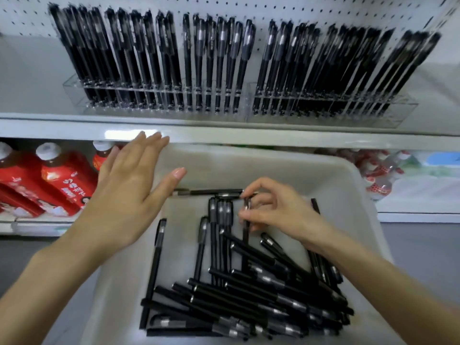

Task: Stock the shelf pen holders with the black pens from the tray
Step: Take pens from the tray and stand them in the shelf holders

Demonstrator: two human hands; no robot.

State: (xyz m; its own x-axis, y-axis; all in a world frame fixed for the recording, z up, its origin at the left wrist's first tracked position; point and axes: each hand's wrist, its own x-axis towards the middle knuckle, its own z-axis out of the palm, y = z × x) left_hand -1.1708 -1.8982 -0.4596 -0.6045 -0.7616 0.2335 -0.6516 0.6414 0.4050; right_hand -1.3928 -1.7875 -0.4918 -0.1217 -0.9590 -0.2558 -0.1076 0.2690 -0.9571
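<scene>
Bottles of red drink (pixel 59 180) stand far left. The left hand (pixel 127 192) hangs flat and open over the white plastic tray's (pixel 224 168) far left corner. Black pens (pixel 249 295) pile at its near edge. The right hand (pixel 278 212) pinches one pen (pixel 246 232) near the far edge.

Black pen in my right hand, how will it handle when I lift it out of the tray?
Likely stiff and light: the pen is a thin straight stick that the right hand pinches with fingertips alone. Its round, smooth-looking barrel could slip or roll.
</scene>
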